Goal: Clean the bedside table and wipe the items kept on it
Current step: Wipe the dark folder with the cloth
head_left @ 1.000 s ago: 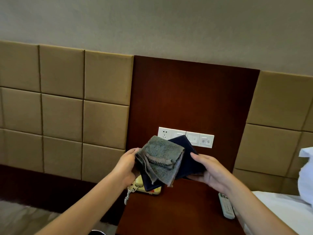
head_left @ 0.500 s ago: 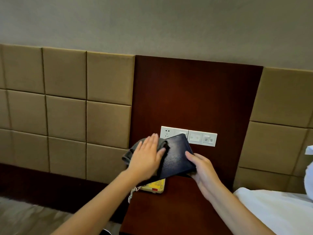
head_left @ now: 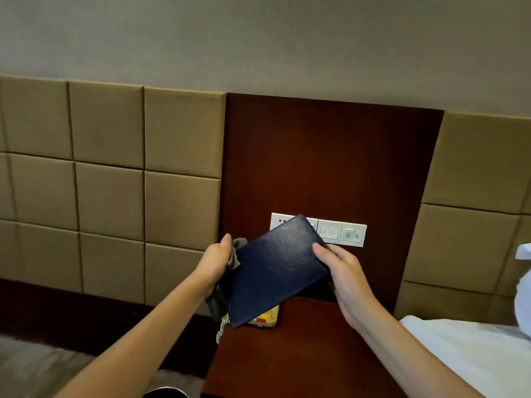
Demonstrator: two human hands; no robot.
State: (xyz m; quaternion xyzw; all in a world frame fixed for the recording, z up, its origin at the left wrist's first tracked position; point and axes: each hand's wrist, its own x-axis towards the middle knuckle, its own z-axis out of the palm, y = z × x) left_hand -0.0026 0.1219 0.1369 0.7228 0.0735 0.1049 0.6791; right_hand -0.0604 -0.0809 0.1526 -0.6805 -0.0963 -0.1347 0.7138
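Hands first: the left hand (head_left: pixel 214 262) gripped a bunched grey cloth (head_left: pixel 217 303) at the left edge of a dark blue folder (head_left: pixel 275 271), while the right hand (head_left: pixel 343 274) pinched its right edge, thumb on the cover and fingers behind. Held in the air above the tabletop (head_left: pixel 301 354) and a yellow telephone (head_left: pixel 265 318), the folder's long axis sloped from lower left to upper right, its top corner overlapping the white switch panel (head_left: pixel 342 234). Its leathery cover faced the camera, with faint embossed marks too blurred to read.

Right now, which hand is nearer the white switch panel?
Right. The right hand grips the dark blue folder just below the white switch panel; the left hand, holding a grey cloth, sits further left.
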